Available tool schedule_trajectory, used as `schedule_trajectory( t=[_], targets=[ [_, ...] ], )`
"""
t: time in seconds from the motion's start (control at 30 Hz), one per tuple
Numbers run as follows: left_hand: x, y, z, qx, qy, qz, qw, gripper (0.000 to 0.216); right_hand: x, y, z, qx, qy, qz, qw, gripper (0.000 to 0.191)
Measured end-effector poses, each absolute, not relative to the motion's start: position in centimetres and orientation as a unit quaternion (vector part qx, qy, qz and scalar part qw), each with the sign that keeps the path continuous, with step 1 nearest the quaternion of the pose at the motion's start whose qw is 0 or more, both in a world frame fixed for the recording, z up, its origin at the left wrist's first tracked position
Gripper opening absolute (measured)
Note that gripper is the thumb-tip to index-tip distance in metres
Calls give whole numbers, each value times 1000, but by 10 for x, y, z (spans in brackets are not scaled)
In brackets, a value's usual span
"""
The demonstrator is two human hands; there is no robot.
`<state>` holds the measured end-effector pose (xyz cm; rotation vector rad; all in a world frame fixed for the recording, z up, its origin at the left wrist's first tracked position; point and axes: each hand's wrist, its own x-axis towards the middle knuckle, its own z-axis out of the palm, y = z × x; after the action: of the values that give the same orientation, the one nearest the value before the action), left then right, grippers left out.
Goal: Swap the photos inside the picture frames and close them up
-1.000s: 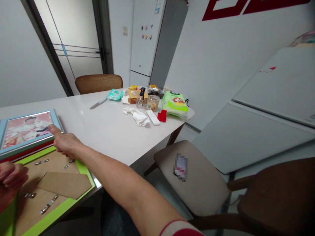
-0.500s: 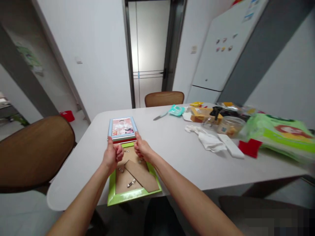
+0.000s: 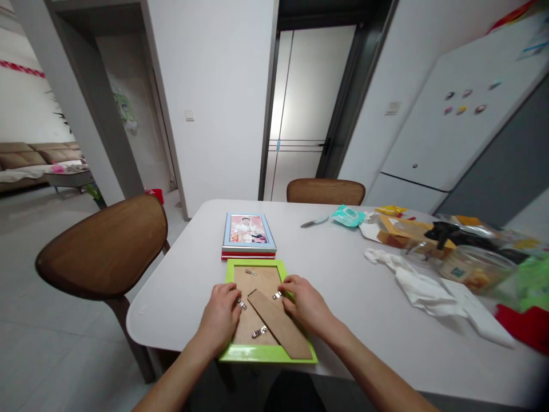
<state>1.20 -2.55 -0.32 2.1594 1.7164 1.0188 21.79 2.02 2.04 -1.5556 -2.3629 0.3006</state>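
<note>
- Green frame (image 3: 253, 318): face down.
- Left hand (image 3: 221, 316): half-curled at frame's left side; grip unclear.
- Right hand (image 3: 307, 303): half-curled at frame's right side; grip unclear.
- Photo (image 3: 249, 230): beyond frame.

The person's left hand (image 3: 221, 317), toward seven o'clock, and right hand (image 3: 305, 303), toward five, are ungloved. The left forearm (image 3: 182, 372) and right forearm (image 3: 371, 366) are bare too, slim at the wrists and broadening toward the lower edge. At six o'clock shows dark, nearly black clothing (image 3: 294, 393), rounded in outline, its weave lost in shadow.
</note>
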Motion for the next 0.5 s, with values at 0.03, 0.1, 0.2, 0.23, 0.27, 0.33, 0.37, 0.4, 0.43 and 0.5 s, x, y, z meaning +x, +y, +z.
schedule_trajectory(
  t=[0.03,0.1,0.2,0.23,0.27,0.33,0.37,0.4,0.43,0.5],
  targets=[
    [12,-25,-3,730,583,342,100,25,216,20,18,-548,-818,95,151,25],
    [12,-25,-2,729,586,340,102,22,212,20,13,-556,-811,76,163,24],
    [12,-27,-2,725,588,342,109,17,211,20,6,-567,-803,60,176,24],
    [12,-27,-2,723,588,345,111,15,212,20,5,-570,-801,59,174,24],
    [12,-28,-2,722,588,348,112,14,213,20,4,-574,-799,59,170,24],
    [13,-28,-3,720,587,353,113,15,214,22,6,-579,-798,55,157,25],
    [13,-28,-3,718,586,357,113,16,213,24,7,-580,-799,48,152,25],
    [13,-28,-4,717,585,362,113,18,212,26,9,-581,-799,38,149,25],
    [12,-28,-5,714,584,369,114,20,208,29,12,-581,-800,27,148,25],
    [12,-28,-7,706,582,386,119,23,197,36,16,-567,-809,13,156,25]
  ],
)
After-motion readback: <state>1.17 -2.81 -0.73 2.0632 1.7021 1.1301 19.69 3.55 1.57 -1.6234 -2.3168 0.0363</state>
